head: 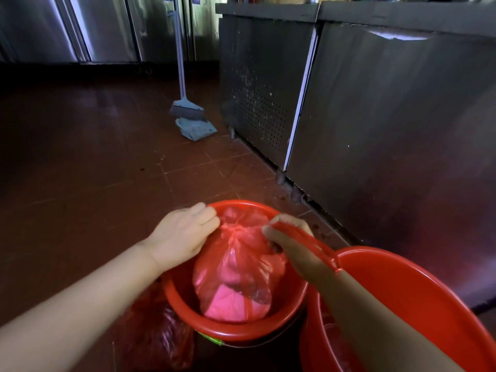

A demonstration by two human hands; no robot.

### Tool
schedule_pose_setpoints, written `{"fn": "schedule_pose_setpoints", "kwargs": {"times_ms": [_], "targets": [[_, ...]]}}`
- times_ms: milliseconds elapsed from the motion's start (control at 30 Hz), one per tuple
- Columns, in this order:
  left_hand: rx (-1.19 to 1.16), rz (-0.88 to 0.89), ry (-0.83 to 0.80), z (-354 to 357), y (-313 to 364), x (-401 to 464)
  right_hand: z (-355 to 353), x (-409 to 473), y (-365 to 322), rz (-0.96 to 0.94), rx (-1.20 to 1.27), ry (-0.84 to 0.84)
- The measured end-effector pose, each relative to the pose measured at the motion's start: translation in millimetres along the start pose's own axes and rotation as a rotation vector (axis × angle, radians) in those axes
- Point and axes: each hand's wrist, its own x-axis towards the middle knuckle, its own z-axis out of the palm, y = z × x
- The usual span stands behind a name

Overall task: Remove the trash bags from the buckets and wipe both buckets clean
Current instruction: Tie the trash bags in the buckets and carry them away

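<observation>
Gathering the translucent red plastic trash bag [236, 267] at its neck, I would lift straight up, clear of the round red plastic bucket [188, 310] it sits in. My left hand [182, 237] pinches the knot; my right hand [290, 240] grips a stretched handle strip. The bag's long axis runs upright, knot uppermost.

buckets [236, 328]: 2 | trash bags [236, 269]: 2 | hands [182, 234]: 2 | broom [186, 108]: 1 | cloth [196, 128]: 1
</observation>
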Motion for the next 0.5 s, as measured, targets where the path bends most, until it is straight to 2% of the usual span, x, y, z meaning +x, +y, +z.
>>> {"fn": "schedule_pose_setpoints", "kwargs": {"times_ms": [133,200,333,500], "targets": [[-0.008,0.015,-0.172,26.1,9.6,-27.7,4.3,-16.8,25.9,0.116,-0.070,-0.007],[-0.027,-0.022,-0.208,34.4,13.0,-31.5,5.9,-19.7,32.5,0.165,-0.070,-0.004],[-0.047,-0.137,-0.147,24.1,7.1,-25.6,9.6,-0.6,13.4,0.211,0.060,0.129],[-0.115,-0.372,0.007,-23.9,-13.7,-21.7,26.6,39.2,-40.5,0.117,0.183,0.077]]}}
